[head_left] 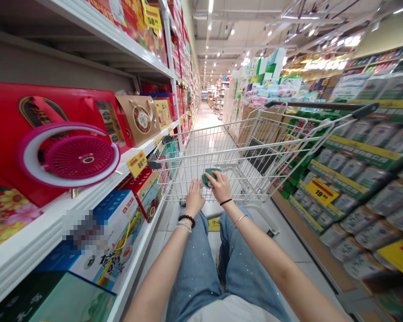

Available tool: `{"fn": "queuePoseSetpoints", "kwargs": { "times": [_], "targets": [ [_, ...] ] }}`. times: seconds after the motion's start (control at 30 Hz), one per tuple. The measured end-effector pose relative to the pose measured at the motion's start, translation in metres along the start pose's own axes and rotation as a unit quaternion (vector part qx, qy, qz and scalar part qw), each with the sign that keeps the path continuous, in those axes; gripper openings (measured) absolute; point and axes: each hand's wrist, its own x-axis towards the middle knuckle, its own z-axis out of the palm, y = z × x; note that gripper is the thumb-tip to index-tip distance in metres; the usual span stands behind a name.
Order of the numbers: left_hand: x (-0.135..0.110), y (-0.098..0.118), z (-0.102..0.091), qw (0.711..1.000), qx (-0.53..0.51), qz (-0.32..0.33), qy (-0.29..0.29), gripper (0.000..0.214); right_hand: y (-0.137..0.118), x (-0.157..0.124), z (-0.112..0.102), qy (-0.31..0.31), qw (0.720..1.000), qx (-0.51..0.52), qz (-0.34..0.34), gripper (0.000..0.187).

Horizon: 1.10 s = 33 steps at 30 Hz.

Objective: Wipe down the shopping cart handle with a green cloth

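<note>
A small dark green roundish object (pixel 207 179) is in my right hand (pixel 221 187), pinched between thumb and fingers in front of the cart; its kind is not clear. Just left of it is my left hand (pixel 195 196), with its fingers stretched forward and their tips close to the green object. Whether those tips touch it I cannot tell. Right behind both hands stands a wire shopping cart (pixel 218 156), turned sideways across the aisle.
A magenta fan with a white ring (pixel 83 156) is on the left shelf (pixel 121 176), before red gift boxes (pixel 6 116). More boxes (pixel 121 232) fill the lower shelf. Stacked can packs (pixel 352 170) line the right side. Tiled aisle floor (pixel 208 117) runs on beyond the cart.
</note>
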Motion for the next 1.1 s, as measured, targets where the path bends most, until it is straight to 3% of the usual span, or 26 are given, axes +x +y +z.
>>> {"fn": "queuePoseSetpoints", "kwargs": {
  "times": [0.13, 0.27, 0.4, 0.57, 0.67, 0.9, 1.0, 1.1],
  "targets": [
    [-0.003, -0.002, -0.002, 1.000, 0.006, 0.020, 0.009, 0.078, 0.009, 0.013, -0.002, 0.058, 0.998, -0.024, 0.005, 0.051],
    [-0.008, -0.020, -0.014, 0.997, 0.045, 0.030, 0.050, 0.070, 0.011, -0.008, 0.008, 0.008, 1.000, -0.018, -0.019, 0.047],
    [-0.012, -0.045, -0.026, 0.989, 0.097, -0.023, 0.108, 0.067, 0.002, -0.028, 0.012, 0.003, 0.999, -0.016, -0.043, 0.047],
    [-0.010, -0.056, -0.027, 0.993, 0.102, -0.027, 0.060, 0.073, -0.013, 0.005, 0.007, 0.074, 0.996, -0.019, -0.046, 0.053],
    [-0.009, -0.054, -0.027, 0.994, 0.086, -0.032, 0.053, 0.075, -0.013, 0.024, 0.013, 0.068, 0.997, -0.007, -0.034, 0.049],
    [-0.007, -0.055, -0.031, 0.998, 0.039, -0.026, 0.032, 0.081, -0.014, -0.011, 0.031, -0.036, 0.999, 0.031, -0.018, 0.047],
    [-0.008, -0.052, -0.030, 0.999, 0.027, -0.030, 0.026, 0.083, -0.016, -0.007, 0.023, -0.018, 0.999, 0.041, -0.005, 0.053],
    [-0.008, -0.045, -0.028, 0.999, 0.028, -0.036, 0.020, 0.082, -0.014, 0.017, 0.012, 0.024, 0.999, 0.040, 0.006, 0.058]
  ]
}}
